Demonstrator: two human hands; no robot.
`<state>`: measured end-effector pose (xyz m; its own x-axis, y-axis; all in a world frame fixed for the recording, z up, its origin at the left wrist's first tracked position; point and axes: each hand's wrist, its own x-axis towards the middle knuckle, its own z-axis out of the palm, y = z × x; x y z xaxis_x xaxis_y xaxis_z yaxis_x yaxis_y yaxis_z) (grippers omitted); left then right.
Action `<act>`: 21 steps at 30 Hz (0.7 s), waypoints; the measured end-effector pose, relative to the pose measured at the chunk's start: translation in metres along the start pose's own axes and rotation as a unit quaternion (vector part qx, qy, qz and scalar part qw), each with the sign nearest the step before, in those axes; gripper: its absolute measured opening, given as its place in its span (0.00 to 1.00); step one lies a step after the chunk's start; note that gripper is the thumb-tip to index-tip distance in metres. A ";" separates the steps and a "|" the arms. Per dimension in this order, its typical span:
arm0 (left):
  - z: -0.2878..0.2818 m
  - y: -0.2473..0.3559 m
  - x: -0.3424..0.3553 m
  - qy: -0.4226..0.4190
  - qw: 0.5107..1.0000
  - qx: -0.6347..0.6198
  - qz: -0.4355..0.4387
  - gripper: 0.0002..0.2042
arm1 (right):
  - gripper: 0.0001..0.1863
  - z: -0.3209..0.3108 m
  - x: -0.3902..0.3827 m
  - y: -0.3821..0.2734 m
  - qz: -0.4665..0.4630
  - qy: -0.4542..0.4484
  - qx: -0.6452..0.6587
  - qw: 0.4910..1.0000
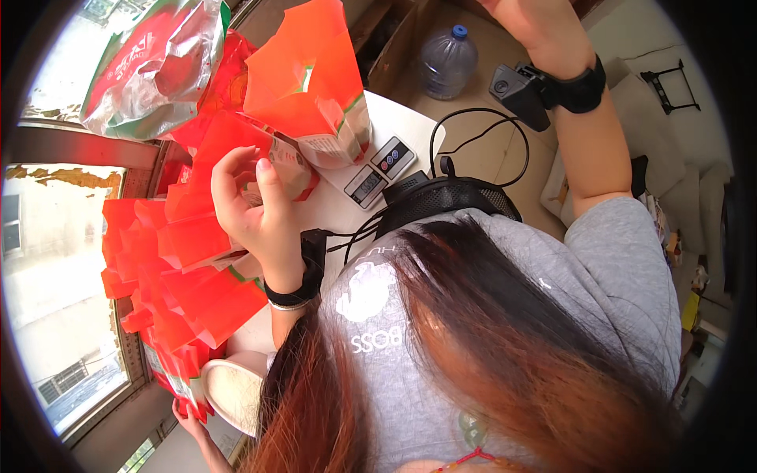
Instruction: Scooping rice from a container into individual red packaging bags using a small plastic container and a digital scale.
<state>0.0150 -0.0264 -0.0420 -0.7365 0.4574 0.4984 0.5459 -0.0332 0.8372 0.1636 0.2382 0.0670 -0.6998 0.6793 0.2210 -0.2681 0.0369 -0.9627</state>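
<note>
Head view recorded one red paper carton (268,162) on the white table (410,122), left hand (252,209) grasping its top, beside a digital scale (378,169) and stacked red cartons (181,284); right hand (532,24) raised, fingers cut off, grip undeterminable.

We seem to be in a small home packing room. At centre, a white bench (410,118) carries a digital scale (378,169), and stacks of open red paper bags (177,268) fill the left of the frame beside a window (55,260) looking onto buildings. At top centre a large water bottle (448,61) stands on the tiled floor (497,150); cluttered household goods line the right edge.
</note>
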 end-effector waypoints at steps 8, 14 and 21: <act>0.007 0.001 0.002 -0.008 1.000 0.003 0.011 0.06 | 0.28 0.000 -0.005 0.004 -0.057 -0.013 0.002 0.998; 0.009 0.001 0.002 -0.023 1.000 0.001 0.013 0.06 | 0.29 0.005 -0.005 0.002 -0.062 0.005 -0.062 0.996; 0.012 -0.002 0.003 -0.030 0.999 0.012 0.022 0.06 | 0.30 0.024 -0.008 -0.016 -0.119 -0.041 -0.166 0.978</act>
<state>0.0166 -0.0141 -0.0451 -0.6868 0.5084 0.5195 0.5875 -0.0326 0.8086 0.1576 0.2147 0.0841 -0.6971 0.5625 0.4446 -0.2107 0.4319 -0.8769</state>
